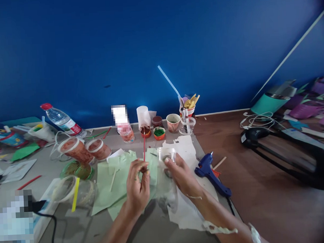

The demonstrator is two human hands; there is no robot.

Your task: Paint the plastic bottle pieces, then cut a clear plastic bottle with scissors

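My left hand [138,184] pinches a thin red stick [144,147], held upright, whose top end reaches a small orange cup of brown paint [145,131]. A clear plastic bottle [166,194] is gripped by my right hand [182,173], with the thumb near its open rim. Beside the brown paint sits an orange cup of green paint [159,133]. Green paper sheets [111,184] lie under and left of my left hand, and torn white paper [186,149] lies beneath my right arm.
A blue glue gun [211,173] rests right of my right hand. Paint-smeared cups [98,149] and a red-capped water bottle [66,122] are at left. A cup of utensils [187,111] stands near the blue wall. Black headphones [287,159] lie far right.
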